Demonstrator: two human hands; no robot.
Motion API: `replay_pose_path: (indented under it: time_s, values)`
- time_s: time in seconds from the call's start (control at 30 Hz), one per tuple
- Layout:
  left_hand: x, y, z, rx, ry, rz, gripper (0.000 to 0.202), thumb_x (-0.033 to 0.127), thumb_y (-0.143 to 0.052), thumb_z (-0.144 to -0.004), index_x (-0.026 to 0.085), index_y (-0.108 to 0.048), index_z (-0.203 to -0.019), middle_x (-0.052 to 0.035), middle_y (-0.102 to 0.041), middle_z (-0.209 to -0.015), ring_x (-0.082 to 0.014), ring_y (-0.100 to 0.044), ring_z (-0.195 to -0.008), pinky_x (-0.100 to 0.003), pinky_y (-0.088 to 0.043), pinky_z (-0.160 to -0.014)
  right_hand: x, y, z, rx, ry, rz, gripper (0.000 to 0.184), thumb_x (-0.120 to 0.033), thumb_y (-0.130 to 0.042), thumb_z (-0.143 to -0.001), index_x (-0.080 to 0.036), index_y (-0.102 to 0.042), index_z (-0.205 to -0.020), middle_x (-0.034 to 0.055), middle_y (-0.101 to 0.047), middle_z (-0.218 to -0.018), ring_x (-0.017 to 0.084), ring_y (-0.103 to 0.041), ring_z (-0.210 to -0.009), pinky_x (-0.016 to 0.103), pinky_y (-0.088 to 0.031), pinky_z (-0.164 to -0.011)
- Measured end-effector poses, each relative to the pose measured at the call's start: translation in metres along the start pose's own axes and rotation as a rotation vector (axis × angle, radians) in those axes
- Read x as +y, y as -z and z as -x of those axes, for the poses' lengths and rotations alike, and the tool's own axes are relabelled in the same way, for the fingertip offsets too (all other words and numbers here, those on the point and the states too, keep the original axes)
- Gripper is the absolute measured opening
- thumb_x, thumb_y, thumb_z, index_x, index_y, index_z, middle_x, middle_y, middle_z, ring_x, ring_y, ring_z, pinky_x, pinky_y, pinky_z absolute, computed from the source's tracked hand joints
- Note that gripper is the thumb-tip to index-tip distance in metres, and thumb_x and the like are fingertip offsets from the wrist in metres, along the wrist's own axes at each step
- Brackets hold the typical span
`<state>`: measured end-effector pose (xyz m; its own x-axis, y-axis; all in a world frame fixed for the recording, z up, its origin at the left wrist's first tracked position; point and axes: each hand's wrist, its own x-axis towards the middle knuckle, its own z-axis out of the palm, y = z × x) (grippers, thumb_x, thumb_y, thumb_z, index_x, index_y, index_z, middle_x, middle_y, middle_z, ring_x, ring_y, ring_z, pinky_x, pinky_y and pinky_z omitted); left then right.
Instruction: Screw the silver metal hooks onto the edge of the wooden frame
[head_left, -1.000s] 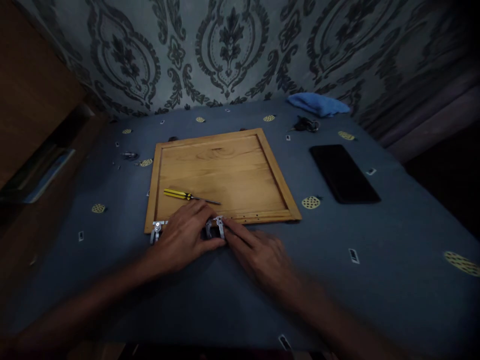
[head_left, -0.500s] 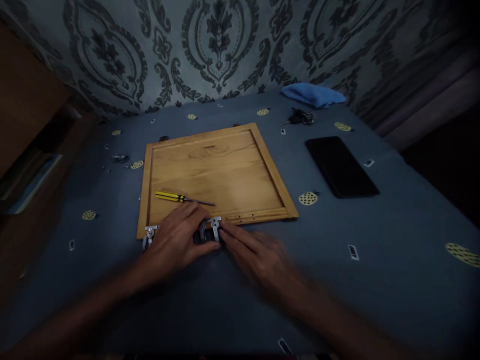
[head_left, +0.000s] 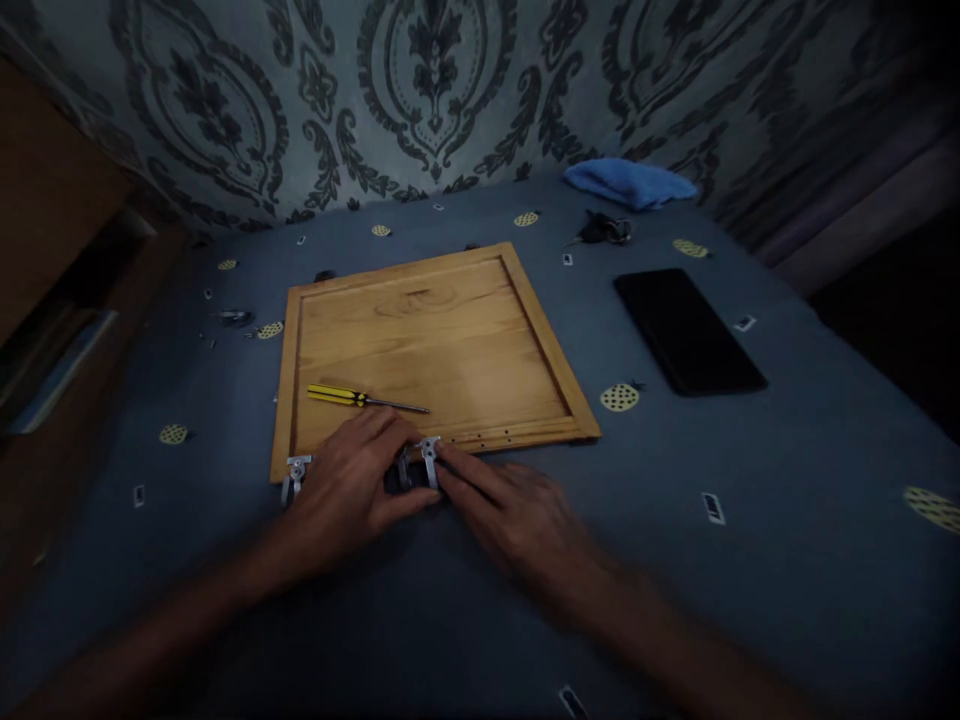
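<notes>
A framed wooden panel [head_left: 465,330] lies flat on a blue patterned cloth [head_left: 787,470]. At the panel's near edge sits a metal hinge [head_left: 422,463]. My left hand [head_left: 352,495] rests over the edge, its fingers curled around the hinge from the left. From the right, my right hand [head_left: 517,515] presses its fingertips against the same hinge. A second metal hinge [head_left: 294,475] sits at the near left corner, left of my left hand. On the panel, just beyond my left fingers, lies a yellow-handled screwdriver [head_left: 360,399].
A black phone [head_left: 688,330] lies right of the panel. A blue folded cloth [head_left: 630,184] and a dark bunch of keys [head_left: 604,231] sit at the back near the patterned wall. Small metal parts [head_left: 234,318] lie at the left. A wooden shelf [head_left: 52,300] stands at far left.
Both hands stay on the hinge with barely any movement. The view has shifted slightly, so everything sits a little further left and down in the picture.
</notes>
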<state>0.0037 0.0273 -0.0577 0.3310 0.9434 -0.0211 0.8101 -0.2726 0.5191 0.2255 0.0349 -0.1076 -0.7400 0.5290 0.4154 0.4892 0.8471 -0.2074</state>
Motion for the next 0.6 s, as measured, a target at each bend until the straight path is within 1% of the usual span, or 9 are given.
replay_pose_path:
  time_s: [0.2, 0.27, 0.33, 0.4, 0.47, 0.53, 0.6]
  values:
    - [0.000, -0.004, 0.000, 0.015, 0.008, -0.020, 0.032, 0.040, -0.079, -0.085, 0.020, -0.063, -0.103, -0.0067, -0.065, -0.108, -0.0284, -0.061, -0.104, -0.041, -0.049, -0.087, -0.002, -0.001, 0.003, -0.059, -0.025, -0.005, 0.048, -0.001, -0.048, -0.091, -0.014, -0.063, -0.135, 0.0134, -0.066, -0.141, 0.020, -0.074, -0.089, 0.038, -0.063, -0.078]
    - [0.001, -0.003, 0.001, 0.006, 0.004, -0.033, 0.034, 0.042, -0.080, -0.084, 0.020, -0.063, -0.104, -0.0068, -0.066, -0.108, -0.0286, -0.061, -0.104, -0.041, -0.049, -0.087, -0.001, -0.002, 0.003, -0.067, -0.026, -0.002, 0.051, 0.000, -0.049, -0.088, -0.014, -0.063, -0.135, 0.0143, -0.067, -0.139, 0.021, -0.074, -0.087, 0.038, -0.064, -0.075]
    - [0.002, 0.002, 0.002, 0.004, -0.005, -0.039, 0.039, 0.047, -0.080, -0.083, 0.020, -0.063, -0.107, -0.0064, -0.067, -0.107, -0.0281, -0.062, -0.102, -0.040, -0.050, -0.085, 0.000, -0.003, 0.003, -0.069, -0.024, 0.008, 0.052, 0.000, -0.050, -0.087, -0.016, -0.064, -0.134, 0.0143, -0.068, -0.137, 0.021, -0.075, -0.085, 0.038, -0.065, -0.071]
    - [0.000, 0.014, 0.003, 0.041, -0.009, -0.020, 0.040, 0.050, -0.077, -0.086, 0.021, -0.063, -0.110, -0.0054, -0.067, -0.107, -0.0264, -0.064, -0.100, -0.038, -0.050, -0.084, 0.001, -0.004, 0.003, -0.062, -0.014, 0.034, 0.053, 0.002, -0.051, -0.085, -0.017, -0.066, -0.132, 0.0131, -0.069, -0.136, 0.021, -0.075, -0.081, 0.038, -0.065, -0.067]
    - [-0.006, 0.031, 0.004, 0.121, -0.003, 0.024, 0.032, 0.048, -0.069, -0.093, 0.023, -0.063, -0.111, -0.0043, -0.068, -0.106, -0.0237, -0.065, -0.099, -0.036, -0.051, -0.083, 0.002, -0.005, 0.002, -0.049, -0.003, 0.067, 0.054, 0.004, -0.051, -0.084, -0.018, -0.067, -0.130, 0.0121, -0.070, -0.135, 0.020, -0.074, -0.075, 0.037, -0.065, -0.064]
    - [-0.019, 0.050, 0.003, 0.221, 0.003, 0.074, 0.021, 0.041, -0.060, -0.098, 0.022, -0.065, -0.107, -0.0034, -0.069, -0.103, -0.0208, -0.066, -0.095, -0.033, -0.051, -0.082, 0.003, -0.006, 0.003, -0.041, -0.002, 0.080, 0.054, 0.005, -0.051, -0.084, -0.018, -0.067, -0.130, 0.0112, -0.070, -0.134, 0.019, -0.074, -0.074, 0.035, -0.065, -0.063]
    - [-0.040, 0.067, 0.003, 0.340, 0.026, 0.073, 0.019, 0.037, -0.056, -0.097, 0.022, -0.067, -0.100, -0.0031, -0.071, -0.097, -0.0189, -0.066, -0.087, -0.032, -0.051, -0.079, 0.004, -0.007, 0.004, -0.028, 0.000, 0.068, 0.054, 0.004, -0.051, -0.085, -0.019, -0.067, -0.131, 0.0110, -0.070, -0.136, 0.019, -0.075, -0.077, 0.034, -0.064, -0.063]
